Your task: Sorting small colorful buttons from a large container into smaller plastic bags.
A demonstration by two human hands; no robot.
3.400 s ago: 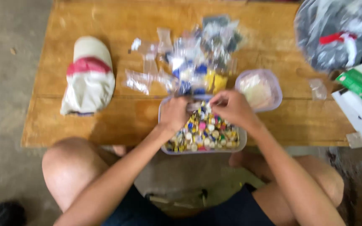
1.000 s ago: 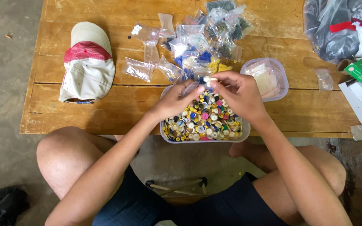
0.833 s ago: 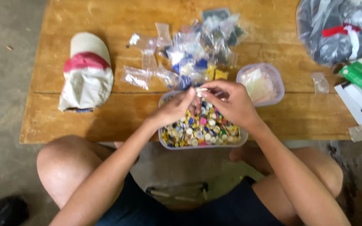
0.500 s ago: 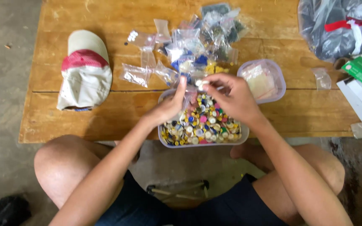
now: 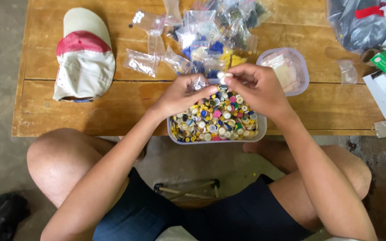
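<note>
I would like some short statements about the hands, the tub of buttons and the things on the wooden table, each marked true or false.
1. The clear plastic tub of mixed coloured buttons stands at the near edge of the wooden table. True.
2. The right hand pinches small white buttons at its fingertips. True.
3. The left hand rests on the white and red cap. False: it is over the tub, holding a small clear bag; the cap lies apart, to the left.
4. The smaller clear plastic container sits left of the tub. False: it sits to the right, behind the right hand.
5. A pile of small clear plastic bags lies behind the tub. True.
</note>
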